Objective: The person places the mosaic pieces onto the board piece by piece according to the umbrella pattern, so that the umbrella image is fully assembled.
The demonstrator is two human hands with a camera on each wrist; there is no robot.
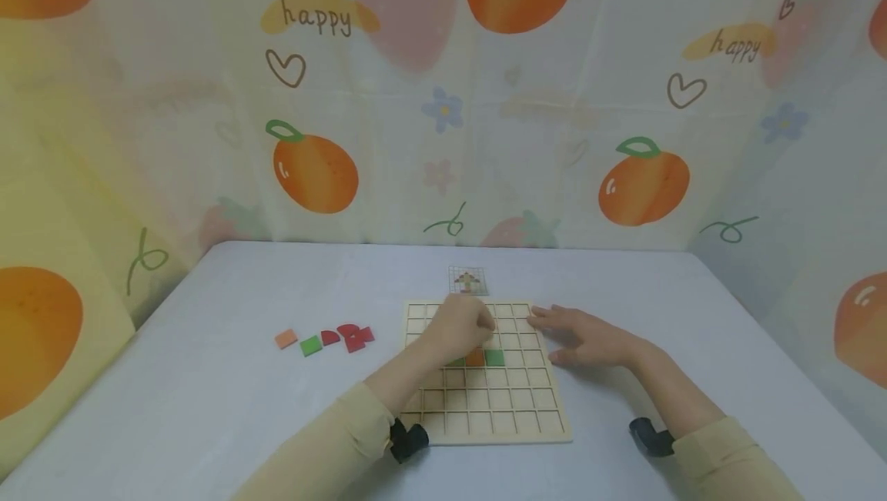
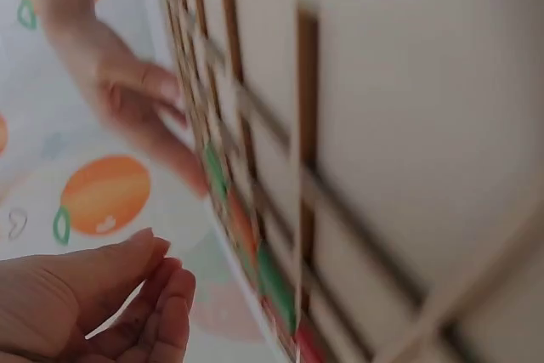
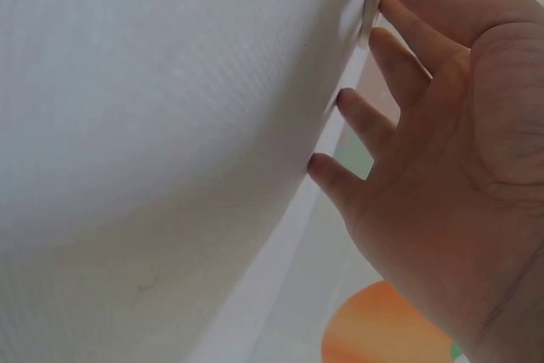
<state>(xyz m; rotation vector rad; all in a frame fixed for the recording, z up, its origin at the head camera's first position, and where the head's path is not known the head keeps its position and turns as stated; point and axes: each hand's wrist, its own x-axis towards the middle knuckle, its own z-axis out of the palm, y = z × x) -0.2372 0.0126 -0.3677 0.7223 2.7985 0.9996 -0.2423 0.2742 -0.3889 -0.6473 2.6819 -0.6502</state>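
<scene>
A square wooden grid board (image 1: pixel 514 428) lies on the table. Over its upper middle is my left hand (image 1: pixel 459 328), fingers curled. The left wrist view shows the thumb of this hand (image 2: pixel 102 303) meeting the index fingertip, with no piece visible between them. Just below it in the head view, an orange tile (image 1: pixel 475 358) and a green tile (image 1: pixel 495 358) sit in neighbouring cells. Another green tile (image 1: pixel 455 362) is partly covered by the wrist. My right hand (image 1: pixel 589 335) rests at the board's right edge, fingers spread and fairly straight, fingertips touching it.
Left of the board lie an orange tile (image 1: pixel 286 339), a green tile (image 1: pixel 311 345) and several red pieces (image 1: pixel 355 342), some with curved edges. Behind the board is a small picture card (image 1: pixel 467 280) with a gridded design. A fruit-printed cloth (image 1: pixel 485 124) hangs beyond the table.
</scene>
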